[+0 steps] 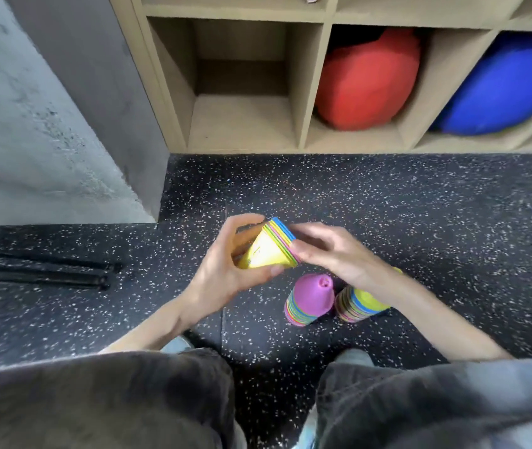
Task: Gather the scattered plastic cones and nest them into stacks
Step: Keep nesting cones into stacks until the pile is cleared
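Observation:
I hold a nested stack of cones (pixel 269 251) in the air, lying on its side with a yellow cone outermost and coloured rims facing right. My left hand (pixel 225 270) grips its yellow body, fingers curled round it. My right hand (pixel 326 254) pinches the rim end. Below, on the speckled floor, stand two upright stacks: one topped by a pink cone (pixel 310 298), and one topped by a yellow cone (pixel 363 303) partly hidden under my right forearm.
A wooden cubby shelf (pixel 310 92) stands ahead, with a red bag (pixel 368 82) and a blue bag (pixel 504 89) in its compartments. Black bars (pixel 41 273) lie on the floor at left beside a grey concrete wall (pixel 31 124). My knees fill the bottom.

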